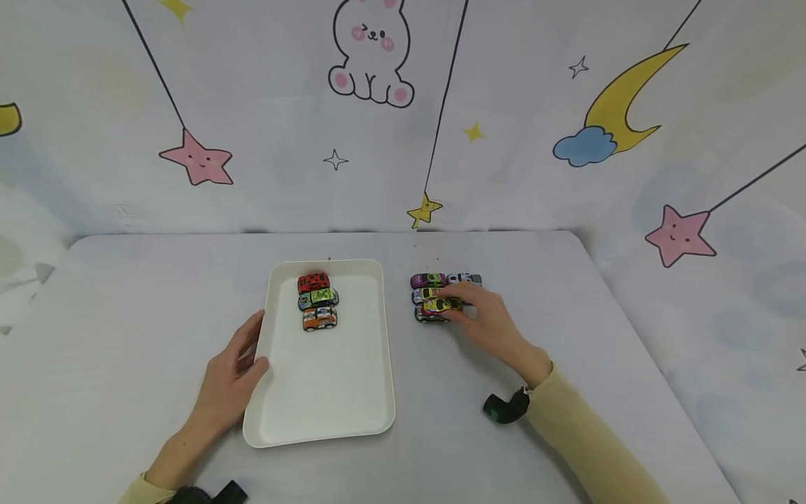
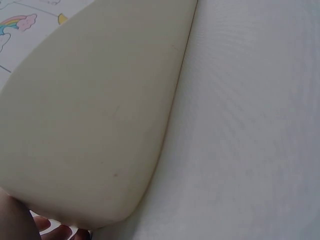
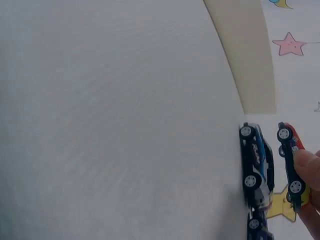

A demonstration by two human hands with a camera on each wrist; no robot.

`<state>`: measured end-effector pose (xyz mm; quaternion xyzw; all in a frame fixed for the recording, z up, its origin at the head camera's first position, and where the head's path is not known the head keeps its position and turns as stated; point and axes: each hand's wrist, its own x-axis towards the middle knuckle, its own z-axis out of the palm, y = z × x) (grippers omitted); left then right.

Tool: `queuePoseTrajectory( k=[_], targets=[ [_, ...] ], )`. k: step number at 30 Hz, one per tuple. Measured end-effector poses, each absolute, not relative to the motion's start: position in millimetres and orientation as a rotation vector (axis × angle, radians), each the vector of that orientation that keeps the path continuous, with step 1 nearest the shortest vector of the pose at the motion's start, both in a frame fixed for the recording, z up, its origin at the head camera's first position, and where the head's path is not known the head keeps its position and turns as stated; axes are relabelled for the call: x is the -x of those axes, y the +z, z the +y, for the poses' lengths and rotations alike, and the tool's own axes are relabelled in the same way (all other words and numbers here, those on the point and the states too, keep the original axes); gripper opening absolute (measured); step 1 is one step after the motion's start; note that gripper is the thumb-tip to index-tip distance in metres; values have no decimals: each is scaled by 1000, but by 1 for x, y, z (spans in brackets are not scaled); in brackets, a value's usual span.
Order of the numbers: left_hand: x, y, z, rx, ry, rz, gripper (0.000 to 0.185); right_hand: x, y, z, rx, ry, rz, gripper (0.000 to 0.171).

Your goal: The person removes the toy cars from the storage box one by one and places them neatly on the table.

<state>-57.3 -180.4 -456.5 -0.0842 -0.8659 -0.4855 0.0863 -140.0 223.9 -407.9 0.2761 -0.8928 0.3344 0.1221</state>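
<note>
My left hand point(image 1: 229, 381) grips the left side of a white tray point(image 1: 321, 392), its thumb at the rim. In the left wrist view the tray's outer wall point(image 2: 100, 110) fills much of the picture. Three toy cars stand in a column inside the tray: a red one point(image 1: 313, 282), a green one point(image 1: 317, 299) and an orange and white one point(image 1: 320, 319). Right of the tray, my right hand point(image 1: 488, 318) pinches a red and yellow toy car point(image 3: 295, 165) between thumb and fingers, raised above a blue and white toy car point(image 3: 256, 165).
Beside the right hand stand more toy cars, among them a purple one point(image 1: 428, 280), a white one point(image 1: 464, 278) and a yellow one point(image 1: 424, 295). A white cloth covers the table point(image 1: 157, 294). Behind it hangs a printed backdrop point(image 1: 271, 112).
</note>
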Motion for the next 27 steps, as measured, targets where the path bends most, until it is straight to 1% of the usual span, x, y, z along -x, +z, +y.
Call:
queuePoseTrajectory(
  k=[10,27],
  targets=[
    [58,-457,-180,248,-1450,-2586,70,135,-416,249,-730,939,-2596,36],
    [57,-456,-180,245,-1443,-2591,70,135,-439,270,-726,948,-2467,43]
  ],
)
